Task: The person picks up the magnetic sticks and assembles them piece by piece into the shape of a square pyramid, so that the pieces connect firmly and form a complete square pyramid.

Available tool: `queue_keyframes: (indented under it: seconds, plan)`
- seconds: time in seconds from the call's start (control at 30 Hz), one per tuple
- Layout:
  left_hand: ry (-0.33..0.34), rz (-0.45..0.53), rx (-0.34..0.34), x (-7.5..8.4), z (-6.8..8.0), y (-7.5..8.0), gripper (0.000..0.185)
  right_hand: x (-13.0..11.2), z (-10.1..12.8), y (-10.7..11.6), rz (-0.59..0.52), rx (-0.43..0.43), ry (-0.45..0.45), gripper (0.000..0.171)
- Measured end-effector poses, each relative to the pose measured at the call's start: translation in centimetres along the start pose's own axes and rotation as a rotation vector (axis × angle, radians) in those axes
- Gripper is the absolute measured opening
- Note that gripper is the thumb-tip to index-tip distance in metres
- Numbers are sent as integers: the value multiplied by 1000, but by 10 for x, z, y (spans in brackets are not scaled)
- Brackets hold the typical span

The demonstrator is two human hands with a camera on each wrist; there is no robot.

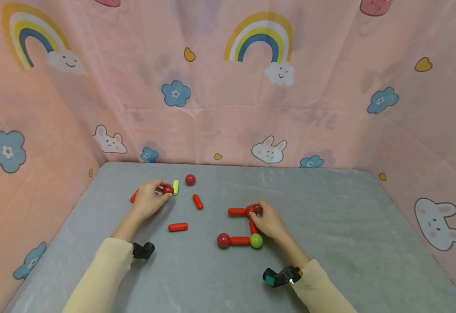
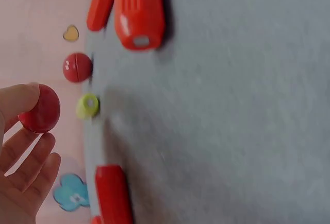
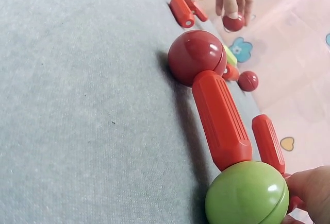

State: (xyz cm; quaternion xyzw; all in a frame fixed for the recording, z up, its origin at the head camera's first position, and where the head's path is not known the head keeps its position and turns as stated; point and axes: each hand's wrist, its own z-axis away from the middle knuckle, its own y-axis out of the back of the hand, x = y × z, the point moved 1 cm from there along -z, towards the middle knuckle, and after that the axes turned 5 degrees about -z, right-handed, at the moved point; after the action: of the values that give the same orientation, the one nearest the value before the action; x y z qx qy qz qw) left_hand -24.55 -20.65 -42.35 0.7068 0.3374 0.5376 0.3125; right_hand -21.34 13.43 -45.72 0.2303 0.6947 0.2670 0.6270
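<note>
At the left, my left hand [image 1: 149, 199] pinches a red ball [image 2: 43, 109] between thumb and fingers, held above the table. On the right, my right hand [image 1: 268, 221] grips another red ball [image 1: 251, 211] at a corner of a joined shape. From that ball one red rod [image 1: 237, 211] points left, and a second red rod [image 1: 253, 226] runs toward me to a green ball [image 1: 256, 241]. A third red rod [image 3: 221, 121] links the green ball to a red ball [image 3: 196, 58] at the near left end.
Loose on the grey table [image 1: 349, 226] lie a yellow-green rod [image 1: 175, 187], a red ball [image 1: 190, 179] and several red rods, among them one rod [image 1: 198, 201] and another nearer rod [image 1: 178, 227]. A pink patterned cloth [image 1: 212, 126] hangs behind the table.
</note>
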Motion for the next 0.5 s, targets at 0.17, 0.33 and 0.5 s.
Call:
queue_keyframes:
  seconds: [0.17,0.33,0.5]
  plan:
    - [-56,16,-7,14,0,-5,29,0,0,0,4,4,4,25]
    - [-132,37,-12,28,1,-14,28,0,0,0,12,2,0,25]
    - [-180,47,-34,42,4,-25,31,0,0,-1,18,4,-4,25]
